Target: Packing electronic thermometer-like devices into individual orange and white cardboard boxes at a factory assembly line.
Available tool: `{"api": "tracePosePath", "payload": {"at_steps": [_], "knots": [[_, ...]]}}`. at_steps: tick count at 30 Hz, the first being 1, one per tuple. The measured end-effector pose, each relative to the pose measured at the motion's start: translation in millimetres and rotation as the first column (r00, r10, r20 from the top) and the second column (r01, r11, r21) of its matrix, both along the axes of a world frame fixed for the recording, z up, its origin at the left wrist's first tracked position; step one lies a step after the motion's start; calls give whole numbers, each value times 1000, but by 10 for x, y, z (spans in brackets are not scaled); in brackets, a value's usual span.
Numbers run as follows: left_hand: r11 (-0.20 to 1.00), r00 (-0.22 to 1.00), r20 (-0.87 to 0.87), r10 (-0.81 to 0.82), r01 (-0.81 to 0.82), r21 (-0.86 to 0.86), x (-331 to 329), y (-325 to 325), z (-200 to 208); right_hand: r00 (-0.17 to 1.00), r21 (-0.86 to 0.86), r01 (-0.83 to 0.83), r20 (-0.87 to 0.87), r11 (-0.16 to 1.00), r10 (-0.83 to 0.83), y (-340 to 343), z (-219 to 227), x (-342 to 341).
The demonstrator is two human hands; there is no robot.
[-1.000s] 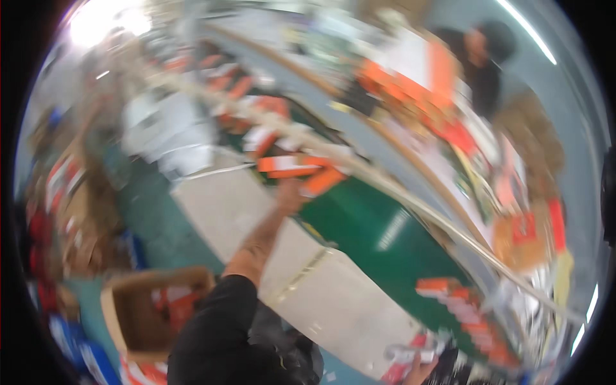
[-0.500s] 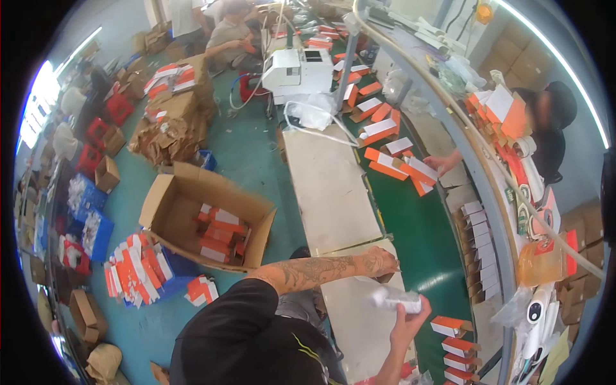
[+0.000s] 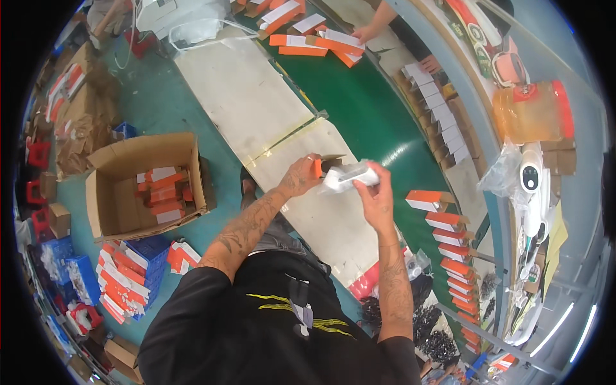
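Observation:
My left hand (image 3: 299, 177) is closed on a small carton (image 3: 318, 167), orange outside, with a brown flap standing open toward the right. My right hand (image 3: 377, 197) grips a white item in clear plastic wrap (image 3: 348, 177), fingers around its right end. The wrapped item's left end is right by the carton's open end; I cannot tell whether it has entered. Both hands are above the pale worktop (image 3: 321, 224). What exactly the wrapped item is cannot be made out.
A large cardboard box (image 3: 106, 204) with orange-and-white cartons stands on the left, near a blue crate (image 3: 154, 256). A green conveyor belt (image 3: 359, 109) runs along the right, carrying a row of cartons (image 3: 449, 234). Across it, another person's hand (image 3: 364, 33) touches cartons.
My view has swung to the right and down. The left hand now shows an orange carton, and the right hand has brought the wrapped item up beside its open end.

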State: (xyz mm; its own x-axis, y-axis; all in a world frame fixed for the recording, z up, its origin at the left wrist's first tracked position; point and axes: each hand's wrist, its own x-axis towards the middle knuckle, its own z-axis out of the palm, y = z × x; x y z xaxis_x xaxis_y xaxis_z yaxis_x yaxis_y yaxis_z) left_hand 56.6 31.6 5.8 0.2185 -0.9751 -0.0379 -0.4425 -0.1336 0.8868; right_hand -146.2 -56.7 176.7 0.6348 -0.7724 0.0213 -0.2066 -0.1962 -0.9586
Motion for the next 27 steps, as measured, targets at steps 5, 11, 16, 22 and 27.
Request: {"api": "tracePosePath", "payload": {"at_steps": [5,11,16,22,27], "knots": [[982,990,-33,-134,137,133,158,-91,137,983,95,-166,91,982,157,-290,186,123],[974,967,-171,-187,206,97,248,-109,180,957,-316,-266,-200,911,210,-258,-207,335],[988,977,-185,-110,128,86,303,-54,200,950,-773,-256,-312,581,3,-131,-422,401],[990,988,-94,-121,126,56,409,-34,-208,857,-750,-448,-516,486,-7,175,-755,533],[964,939,-229,-255,265,11,419,-254,287,942,-630,-84,-303,772,-145,12,-464,701]]}}
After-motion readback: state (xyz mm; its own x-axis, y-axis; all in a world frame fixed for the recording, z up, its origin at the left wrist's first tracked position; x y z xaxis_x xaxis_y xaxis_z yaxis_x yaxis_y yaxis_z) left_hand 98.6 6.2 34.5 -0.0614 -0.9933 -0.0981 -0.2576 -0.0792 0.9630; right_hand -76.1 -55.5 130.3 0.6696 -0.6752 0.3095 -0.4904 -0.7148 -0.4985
